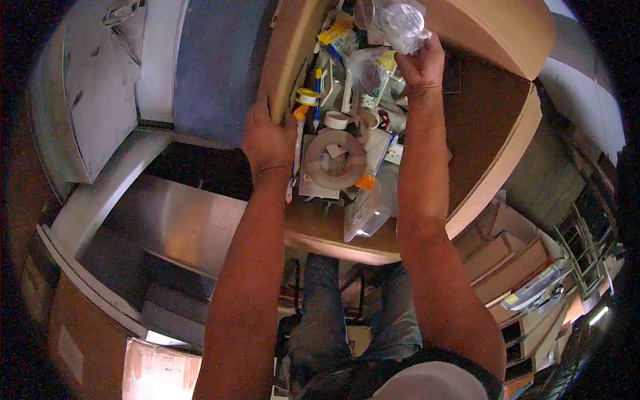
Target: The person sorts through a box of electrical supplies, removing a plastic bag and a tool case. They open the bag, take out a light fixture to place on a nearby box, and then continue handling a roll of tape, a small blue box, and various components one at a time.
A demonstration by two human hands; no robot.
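My left hand (268,141) grips the left edge of an open cardboard box (490,127), its fingers wrapped round the cardboard. At the top of the box, my right hand (422,65) is closed on a clear plastic item (400,27); its exact kind is hard to make out. Between my hands lie a large tape roll (335,160), a small white roll (337,121), a yellow-and-white spool (308,97), a blue-and-yellow pen-like item (318,83) and a clear plastic package (368,217). Several other small items are jumbled around them.
A blue-grey panel (217,67) stands left of the box, beside a grey metal cabinet (103,87). Below left is a brown carton (160,373). Cardboard pieces (503,267) and a metal rack (590,233) are at the right. My legs are below the box.
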